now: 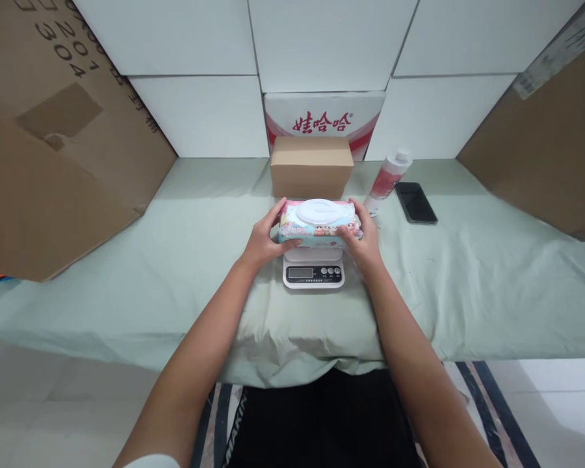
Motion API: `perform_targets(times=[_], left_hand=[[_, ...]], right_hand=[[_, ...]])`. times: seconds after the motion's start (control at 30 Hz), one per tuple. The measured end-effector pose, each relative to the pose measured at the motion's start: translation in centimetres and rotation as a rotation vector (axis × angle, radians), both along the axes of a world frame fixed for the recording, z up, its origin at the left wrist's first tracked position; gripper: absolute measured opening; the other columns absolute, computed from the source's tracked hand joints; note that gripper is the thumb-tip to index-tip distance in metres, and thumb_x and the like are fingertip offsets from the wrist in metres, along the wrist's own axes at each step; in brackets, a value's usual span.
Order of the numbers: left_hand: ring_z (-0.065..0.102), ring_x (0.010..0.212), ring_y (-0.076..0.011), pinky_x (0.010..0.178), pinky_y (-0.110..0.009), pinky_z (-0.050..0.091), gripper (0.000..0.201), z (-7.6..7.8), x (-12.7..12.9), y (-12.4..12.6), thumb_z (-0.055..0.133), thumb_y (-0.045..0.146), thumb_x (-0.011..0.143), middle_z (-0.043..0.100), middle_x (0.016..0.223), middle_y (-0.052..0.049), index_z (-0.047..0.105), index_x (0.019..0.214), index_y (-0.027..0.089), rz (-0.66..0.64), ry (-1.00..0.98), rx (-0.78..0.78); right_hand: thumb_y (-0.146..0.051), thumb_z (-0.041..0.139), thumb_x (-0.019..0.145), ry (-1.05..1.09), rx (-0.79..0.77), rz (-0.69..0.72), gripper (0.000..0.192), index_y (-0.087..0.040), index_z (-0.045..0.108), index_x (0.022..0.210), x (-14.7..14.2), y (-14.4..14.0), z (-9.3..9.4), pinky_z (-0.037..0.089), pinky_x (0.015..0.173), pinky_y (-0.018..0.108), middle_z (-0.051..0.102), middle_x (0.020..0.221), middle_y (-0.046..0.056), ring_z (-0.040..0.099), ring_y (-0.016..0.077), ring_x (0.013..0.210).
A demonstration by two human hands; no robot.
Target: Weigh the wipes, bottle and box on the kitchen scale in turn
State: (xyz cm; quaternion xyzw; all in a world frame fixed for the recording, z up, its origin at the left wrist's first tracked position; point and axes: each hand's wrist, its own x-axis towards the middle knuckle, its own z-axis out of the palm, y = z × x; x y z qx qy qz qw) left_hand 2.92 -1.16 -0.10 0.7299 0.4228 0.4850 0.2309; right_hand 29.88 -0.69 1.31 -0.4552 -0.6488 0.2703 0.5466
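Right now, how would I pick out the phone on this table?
Start at the small cardboard box by the back wall, then go right past the white bottle. The phone lies flat beside it, the only black, glossy slab on the green cloth.

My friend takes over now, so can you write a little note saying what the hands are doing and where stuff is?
Left hand: grips the left end of the wipes pack.
Right hand: grips the right end.
Pack: flat, lid up, over the scale; whether it rests on the pan cannot be told.
Behind: a box; to its right a bottle and a phone, all on the green cloth.
Done: pack brought to the scale. Left: letting go; no reading can be made out on the display.
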Motion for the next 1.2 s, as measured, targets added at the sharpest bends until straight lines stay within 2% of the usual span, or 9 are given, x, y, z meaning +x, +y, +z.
perform_targets(times=[0.17,0.33,0.47,0.7,0.8,0.93,1.03,1.1,1.2], left_hand=[[0.069,0.134,-0.0375,0.110,-0.046,0.060,0.117,0.6,-0.2,-0.7,0.085,0.076,0.068,0.065,0.153,-0.021,0.048,0.161,0.016,0.035,0.008,-0.012],[0.069,0.134,-0.0358,0.112,-0.045,0.059,0.114,2.6,1.9,-2.7,0.085,0.076,0.070,0.065,0.153,-0.019,0.048,0.160,0.019,-0.006,0.027,0.021],[0.052,0.153,-0.0366,0.126,-0.046,0.047,0.113,4.2,8.7,-4.5,0.085,0.069,0.076,0.051,0.167,-0.021,0.039,0.165,0.018,-0.135,0.019,0.006],[0.027,0.168,-0.0339,0.135,-0.049,0.033,0.108,5.0,22.8,-4.7,0.077,0.045,0.083,0.030,0.178,-0.019,0.021,0.171,0.015,-0.240,0.022,-0.310],[0.019,0.170,-0.0332,0.136,-0.048,0.030,0.115,4.5,25.3,-3.2,0.076,0.044,0.081,0.023,0.180,-0.021,0.015,0.172,0.012,-0.303,0.066,-0.366],[0.021,0.169,-0.0375,0.133,-0.054,0.034,0.121,3.7,26.2,-1.0,0.076,0.044,0.080,0.024,0.179,-0.022,0.006,0.174,0.016,-0.383,0.172,-0.394],[0.011,0.170,-0.0439,0.133,-0.061,0.028,0.114,3.7,26.0,-1.1,0.074,0.043,0.084,0.018,0.180,-0.024,0.010,0.173,0.014,-0.323,0.255,-0.298],[0.008,0.170,-0.0442,0.134,-0.061,0.025,0.099,4.1,25.4,-2.4,0.071,0.043,0.089,0.018,0.180,-0.025,0.023,0.170,0.012,-0.269,0.290,-0.107],[0.044,0.159,-0.0336,0.124,-0.048,0.044,0.051,4.6,23.6,-6.1,0.056,0.037,0.100,0.049,0.166,-0.017,0.059,0.148,0.022,-0.456,0.369,0.281]], right_hand=[[-0.079,0.086,0.065,-0.019,-0.050,0.080,0.109,-0.022,0.055,0.152,0.0,-0.5,0.5,0.061,0.107,0.053,0.057,0.156,0.020,0.057,0.0406,0.144],[-0.078,0.088,0.063,0.008,0.057,0.086,0.102,-0.023,0.063,0.145,2.9,-2.2,1.9,0.062,0.103,0.051,0.067,0.143,0.017,0.065,0.0387,0.134],[-0.075,0.088,0.063,0.005,0.101,0.013,0.096,-0.024,0.066,0.142,9.8,-4.0,2.6,0.060,0.105,0.050,0.072,0.137,0.016,0.070,0.0372,0.125],[-0.062,0.082,0.064,-0.108,0.003,-0.321,0.070,-0.027,0.076,0.124,21.1,-5.6,1.8,0.057,0.098,0.052,0.076,0.125,0.017,0.072,0.0401,0.115],[-0.050,0.072,0.068,-0.169,-0.050,-0.421,0.059,-0.029,0.073,0.124,22.7,-5.8,0.9,0.055,0.102,0.053,0.074,0.129,0.015,0.071,0.0386,0.120],[-0.052,0.068,0.070,-0.251,-0.114,-0.450,0.058,-0.031,0.069,0.124,24.0,-5.5,0.0,0.052,0.105,0.057,0.074,0.128,0.013,0.070,0.0383,0.120],[-0.064,0.065,0.076,-0.355,-0.150,-0.429,0.055,-0.037,0.071,0.124,24.7,-5.7,0.8,0.052,0.099,0.062,0.071,0.134,0.016,0.070,0.0401,0.116],[-0.069,0.059,0.083,-0.443,-0.053,-0.499,0.054,-0.038,0.073,0.125,23.8,-6.0,2.4,0.050,0.099,0.067,0.070,0.138,0.020,0.070,0.0422,0.116],[-0.060,0.058,0.092,-0.367,0.145,-0.624,0.043,-0.035,0.076,0.123,19.4,-5.6,5.3,0.050,0.103,0.067,0.075,0.131,0.019,0.071,0.0397,0.118]])
